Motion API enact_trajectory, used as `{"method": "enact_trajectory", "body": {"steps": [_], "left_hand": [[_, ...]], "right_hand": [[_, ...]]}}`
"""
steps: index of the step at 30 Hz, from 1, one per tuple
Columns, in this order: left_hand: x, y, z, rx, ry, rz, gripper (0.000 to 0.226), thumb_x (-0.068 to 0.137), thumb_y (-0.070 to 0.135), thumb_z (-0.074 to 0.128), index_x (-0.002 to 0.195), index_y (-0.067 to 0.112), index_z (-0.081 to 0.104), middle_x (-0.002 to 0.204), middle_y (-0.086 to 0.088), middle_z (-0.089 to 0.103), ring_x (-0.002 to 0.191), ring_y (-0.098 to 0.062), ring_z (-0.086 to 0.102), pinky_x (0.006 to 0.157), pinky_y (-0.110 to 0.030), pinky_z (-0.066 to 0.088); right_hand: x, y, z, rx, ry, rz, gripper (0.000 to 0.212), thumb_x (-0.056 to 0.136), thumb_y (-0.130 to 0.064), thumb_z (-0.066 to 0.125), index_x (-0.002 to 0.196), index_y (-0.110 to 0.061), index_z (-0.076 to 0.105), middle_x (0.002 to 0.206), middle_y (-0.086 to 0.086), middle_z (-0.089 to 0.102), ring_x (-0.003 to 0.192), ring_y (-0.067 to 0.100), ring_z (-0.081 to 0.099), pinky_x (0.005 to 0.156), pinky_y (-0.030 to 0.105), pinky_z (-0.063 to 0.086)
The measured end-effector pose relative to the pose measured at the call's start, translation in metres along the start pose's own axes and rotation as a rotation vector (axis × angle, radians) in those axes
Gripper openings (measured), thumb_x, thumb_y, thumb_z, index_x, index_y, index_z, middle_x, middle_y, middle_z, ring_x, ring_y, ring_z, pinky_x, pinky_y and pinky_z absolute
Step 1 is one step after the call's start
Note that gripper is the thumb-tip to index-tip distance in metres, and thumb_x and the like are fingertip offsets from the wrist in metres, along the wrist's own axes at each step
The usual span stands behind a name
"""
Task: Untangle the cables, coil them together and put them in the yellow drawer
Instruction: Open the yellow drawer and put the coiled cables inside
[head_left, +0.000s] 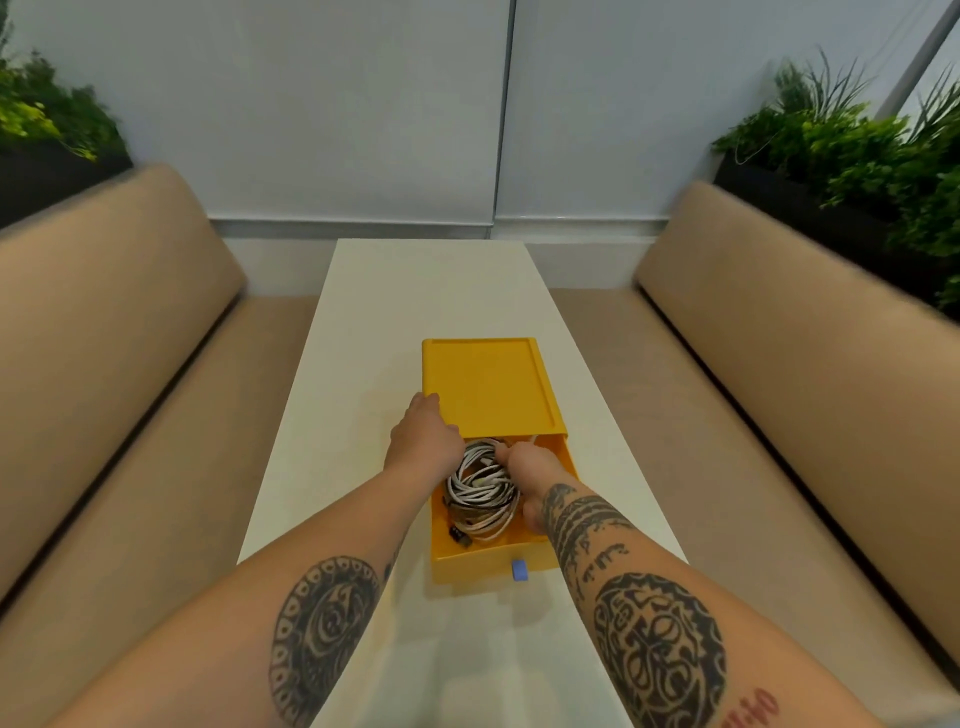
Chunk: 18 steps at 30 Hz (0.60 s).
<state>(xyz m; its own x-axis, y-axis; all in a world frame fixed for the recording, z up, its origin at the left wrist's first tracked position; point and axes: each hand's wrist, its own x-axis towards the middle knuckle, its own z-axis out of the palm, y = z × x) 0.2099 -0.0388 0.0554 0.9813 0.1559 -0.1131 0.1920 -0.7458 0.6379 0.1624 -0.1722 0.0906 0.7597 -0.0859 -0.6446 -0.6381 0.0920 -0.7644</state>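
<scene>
Cables (480, 491), one coil, in one yellow drawer (467, 569); left hand (423, 436), right hand (524, 462): grip unclear

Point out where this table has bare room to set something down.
Widest: the far end of the table, between the yellow case and the wall. Also the near end, between the drawer front and both forearms. Narrow strips flank the case. Crowded: the drawer, filled by the coiled cables and the right hand.

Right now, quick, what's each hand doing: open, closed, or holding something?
Left hand: open, resting against the yellow case.
Right hand: inside the drawer, on the coiled cables; grip cannot be told.
</scene>
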Motion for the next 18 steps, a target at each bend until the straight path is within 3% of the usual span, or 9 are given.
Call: {"method": "enact_trajectory", "body": {"steps": [2,3,5,7,9,11,13,15,18], "left_hand": [[0.0,0.0,-0.001,0.001,-0.011,-0.009,0.059,0.101,0.024,0.047,0.154,0.013,0.026,0.163,-0.004,0.022,0.142,-0.035,0.034,0.112,-0.044,0.036],[0.0,0.002,-0.002,0.008,-0.016,-0.013,0.058,0.1,0.023,0.048,0.154,0.013,0.027,0.162,-0.004,0.025,0.141,-0.035,0.035,0.111,-0.045,0.037],[0.001,0.005,-0.006,0.033,-0.033,-0.029,0.058,0.097,0.021,0.05,0.151,0.011,0.03,0.157,-0.007,0.033,0.138,-0.037,0.038,0.105,-0.045,0.04],[0.002,0.011,-0.012,0.051,-0.05,-0.055,0.061,0.092,0.018,0.053,0.149,0.011,0.033,0.151,-0.008,0.039,0.135,-0.037,0.039,0.1,-0.044,0.043],[0.004,0.015,-0.018,0.024,-0.058,-0.056,0.062,0.089,0.015,0.055,0.148,0.01,0.035,0.147,-0.009,0.042,0.131,-0.038,0.042,0.098,-0.044,0.045],[0.008,0.016,-0.023,-0.046,-0.054,-0.052,0.063,0.089,0.019,0.056,0.148,0.013,0.034,0.145,-0.009,0.044,0.126,-0.037,0.048,0.098,-0.047,0.049],[0.011,0.013,-0.022,-0.08,-0.067,-0.058,0.062,0.09,0.027,0.053,0.148,0.02,0.033,0.142,-0.011,0.05,0.117,-0.036,0.055,0.094,-0.047,0.052],[0.011,0.009,-0.02,-0.048,-0.111,-0.093,0.067,0.095,0.028,0.046,0.155,0.025,0.018,0.134,-0.012,0.054,0.105,-0.036,0.059,0.085,-0.044,0.056],[0.003,0.01,-0.019,-0.048,-0.137,-0.137,0.071,0.099,0.023,0.038,0.158,0.029,0.0,0.108,-0.01,0.056,0.082,-0.029,0.058,0.079,-0.046,0.057]], "right_hand": [[0.001,-0.003,-0.002,-0.26,0.068,-0.028,0.053,0.105,-0.024,0.048,0.147,0.004,0.035,0.145,0.019,0.049,0.129,0.033,0.051,0.09,0.032,0.042],[0.002,-0.003,-0.003,-0.455,0.087,-0.049,0.059,0.104,-0.03,0.049,0.148,0.006,0.034,0.141,0.019,0.051,0.126,0.033,0.052,0.094,0.034,0.044],[0.0,-0.004,-0.005,-0.891,0.095,-0.096,0.067,0.102,-0.044,0.047,0.145,0.005,0.038,0.114,0.014,0.06,0.107,0.029,0.057,0.089,0.037,0.045],[-0.001,-0.002,-0.009,-1.199,0.137,-0.191,0.06,0.101,-0.048,0.046,0.137,0.0,0.051,0.118,0.014,0.062,0.108,0.03,0.058,0.089,0.039,0.046],[-0.007,-0.005,-0.016,-1.316,0.201,-0.305,0.042,0.098,-0.043,0.052,0.12,-0.008,0.062,0.126,0.016,0.06,0.114,0.032,0.058,0.09,0.039,0.048],[-0.017,-0.009,-0.03,-1.295,0.182,-0.439,0.032,0.092,-0.043,0.061,0.107,-0.014,0.063,0.114,0.01,0.063,0.109,0.031,0.06,0.085,0.038,0.051],[-0.03,-0.009,-0.048,-1.383,0.01,-0.521,0.054,0.08,-0.052,0.073,0.124,-0.024,0.059,0.129,0.003,0.055,0.124,0.027,0.049,0.1,0.045,0.047],[-0.042,0.001,-0.061,-1.534,-0.175,-0.562,0.092,0.068,-0.058,0.081,0.146,-0.032,0.04,0.154,-0.004,0.031,0.146,0.023,0.019,0.117,0.053,0.027],[-0.035,0.024,-0.068,-1.52,-0.139,-0.712,0.122,0.067,-0.056,0.084,0.158,-0.033,0.007,0.166,-0.009,-0.001,0.152,0.019,-0.011,0.122,0.054,0.008]]}}
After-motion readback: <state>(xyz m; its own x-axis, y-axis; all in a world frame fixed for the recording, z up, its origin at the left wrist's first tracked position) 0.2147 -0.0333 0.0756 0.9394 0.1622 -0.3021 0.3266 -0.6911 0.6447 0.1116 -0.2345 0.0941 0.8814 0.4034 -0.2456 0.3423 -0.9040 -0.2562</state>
